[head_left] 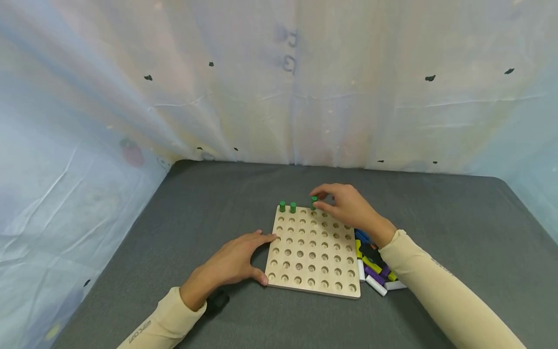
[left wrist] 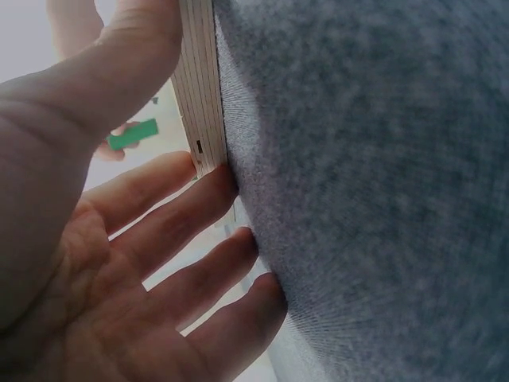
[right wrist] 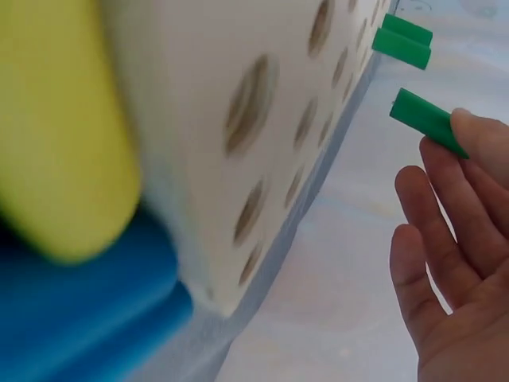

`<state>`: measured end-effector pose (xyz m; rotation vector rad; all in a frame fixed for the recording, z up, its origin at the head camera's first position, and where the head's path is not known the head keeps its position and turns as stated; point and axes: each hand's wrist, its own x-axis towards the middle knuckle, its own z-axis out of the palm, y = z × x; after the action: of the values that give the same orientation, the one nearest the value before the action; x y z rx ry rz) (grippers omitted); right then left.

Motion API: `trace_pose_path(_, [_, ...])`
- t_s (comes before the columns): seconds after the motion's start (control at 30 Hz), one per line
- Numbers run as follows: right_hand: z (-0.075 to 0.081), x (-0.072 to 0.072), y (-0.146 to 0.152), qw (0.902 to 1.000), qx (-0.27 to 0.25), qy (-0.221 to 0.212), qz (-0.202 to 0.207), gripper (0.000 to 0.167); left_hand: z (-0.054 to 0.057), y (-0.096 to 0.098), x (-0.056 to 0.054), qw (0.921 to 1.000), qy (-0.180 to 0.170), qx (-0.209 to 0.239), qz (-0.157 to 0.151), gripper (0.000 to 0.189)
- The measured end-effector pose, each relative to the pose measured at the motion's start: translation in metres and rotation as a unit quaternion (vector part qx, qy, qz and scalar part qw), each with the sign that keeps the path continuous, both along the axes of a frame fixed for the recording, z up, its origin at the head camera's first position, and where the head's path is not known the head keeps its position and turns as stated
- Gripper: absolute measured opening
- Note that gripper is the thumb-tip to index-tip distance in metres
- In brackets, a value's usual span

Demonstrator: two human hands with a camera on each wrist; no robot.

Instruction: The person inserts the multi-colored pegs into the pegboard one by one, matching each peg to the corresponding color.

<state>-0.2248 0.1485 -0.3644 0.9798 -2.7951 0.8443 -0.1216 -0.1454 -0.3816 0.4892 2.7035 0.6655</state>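
A square wooden pegboard (head_left: 305,261) with rows of round holes lies on the grey cloth. Two green pegs (head_left: 293,208) stand upright at its far left corner. My right hand (head_left: 348,206) pinches another green peg (right wrist: 429,121) between thumb and fingertips, over the far row, a little right of the standing pair. Whether its lower end is in a hole cannot be told. My left hand (head_left: 233,257) rests against the board's left side, fingers stretched out. In the left wrist view its fingertips (left wrist: 219,183) touch the board's edge and the cloth.
Against the board's right side lies a loose pile of pegs, among them white (head_left: 376,286), purple (head_left: 374,276) and blue (head_left: 362,236) ones. My right forearm covers part of it. A pale curtain (head_left: 322,97) hangs behind the grey table (head_left: 209,194) and along its sides.
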Motion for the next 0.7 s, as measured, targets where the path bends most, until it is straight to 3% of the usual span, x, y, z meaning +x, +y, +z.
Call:
trace_pose_path(0.27, [-0.002, -0.004, -0.015, 0.9998, 0.01, 0.002, 0.016, 0.03, 0.004, 0.0, 0.0, 1.0, -0.003, -0.005, 0.001, 0.097])
trace_pose_path(0.7, [-0.001, -0.005, -0.028, 0.9987, 0.027, -0.036, 0.023, 0.029, 0.0, -0.004, 0.0, 0.9999, -0.001, -0.014, 0.003, 0.099])
